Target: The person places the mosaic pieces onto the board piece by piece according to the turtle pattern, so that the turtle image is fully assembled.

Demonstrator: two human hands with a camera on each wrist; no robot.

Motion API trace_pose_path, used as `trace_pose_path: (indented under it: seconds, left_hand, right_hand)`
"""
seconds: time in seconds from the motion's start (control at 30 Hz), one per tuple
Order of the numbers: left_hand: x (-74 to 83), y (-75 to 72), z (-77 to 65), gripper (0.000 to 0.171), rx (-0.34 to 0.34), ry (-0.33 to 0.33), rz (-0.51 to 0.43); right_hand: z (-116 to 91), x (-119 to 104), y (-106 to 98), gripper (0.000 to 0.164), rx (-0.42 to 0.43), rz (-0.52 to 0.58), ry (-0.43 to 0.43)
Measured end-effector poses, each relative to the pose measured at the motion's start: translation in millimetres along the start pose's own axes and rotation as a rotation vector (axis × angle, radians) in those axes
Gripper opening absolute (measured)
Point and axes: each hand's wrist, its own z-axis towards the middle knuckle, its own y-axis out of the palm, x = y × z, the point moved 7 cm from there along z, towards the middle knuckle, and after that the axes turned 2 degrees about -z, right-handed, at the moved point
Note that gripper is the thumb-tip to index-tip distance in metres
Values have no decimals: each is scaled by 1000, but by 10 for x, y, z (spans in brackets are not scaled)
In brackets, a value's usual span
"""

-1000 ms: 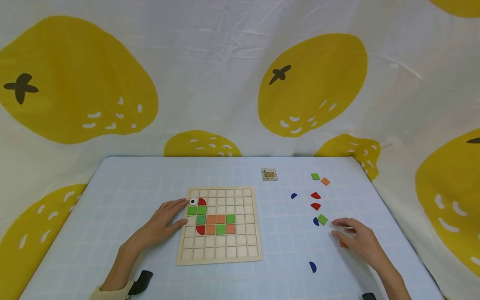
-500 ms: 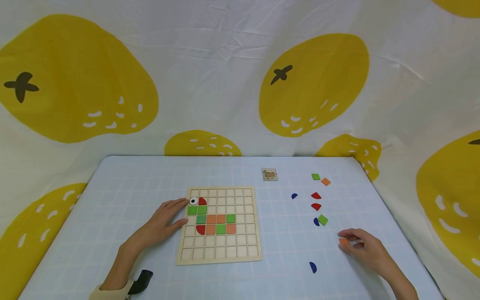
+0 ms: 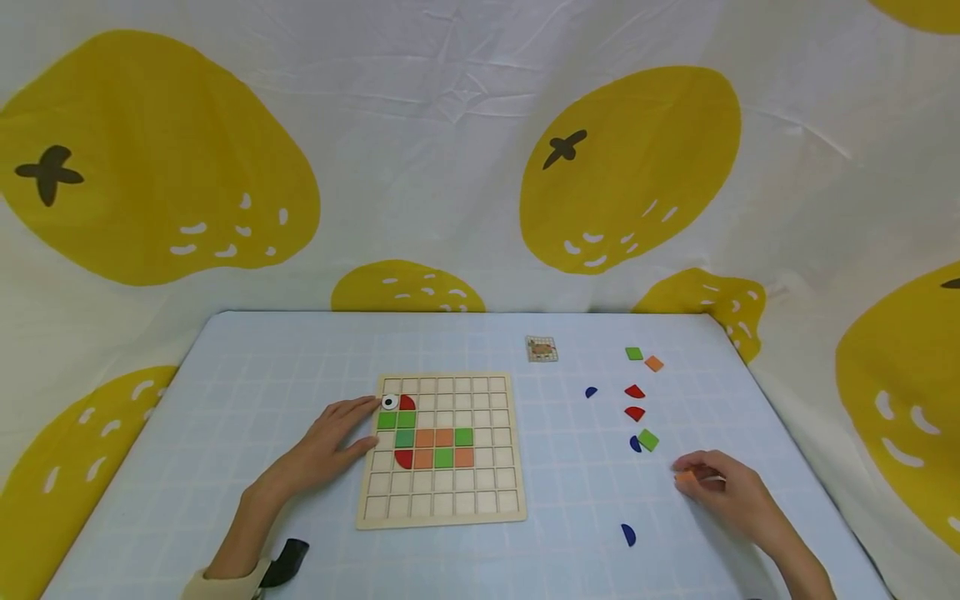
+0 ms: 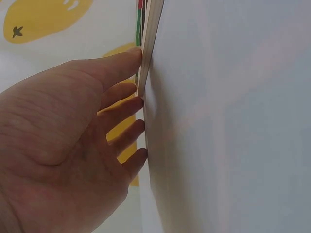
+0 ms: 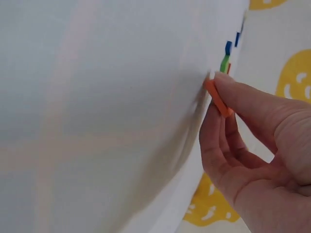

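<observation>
My right hand (image 3: pixel 723 487) pinches an orange square tile (image 5: pixel 218 98) between thumb and fingers, low over the table's right side. With its fingers extended, my left hand (image 3: pixel 330 442) touches the left edge of a wooden grid board (image 3: pixel 442 505); in the left wrist view the thumb lies against the board's edge (image 4: pixel 151 34). Set in the board's cells are green and orange squares, two red quarter-round tiles and a white tile with a black dot (image 3: pixel 390 402). Near the right hand, a green tile (image 3: pixel 648 440) overlaps a blue half-round tile (image 3: pixel 635 444).
Two red tiles (image 3: pixel 634 391) lie beyond the right hand, with a green tile (image 3: pixel 633 353) and an orange tile (image 3: pixel 654 363) farther back. Blue half-round tiles lie apart, one toward the front (image 3: pixel 628 535). A small picture card (image 3: pixel 542 349) rests behind the board's right corner.
My right hand has closed its thumb and fingers on the orange tile and picked at it from the table, shifting slightly right and nearer. The left hand stays at the board's edge.
</observation>
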Motion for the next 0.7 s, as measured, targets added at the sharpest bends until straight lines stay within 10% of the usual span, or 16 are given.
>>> trace_pose_path:
  seconds: [0.7]
  left_hand:
    - [15, -2, -12, 61, -2, -21, -7]
  right_hand:
    - [373, -464, 35, 20, 96, 56, -126]
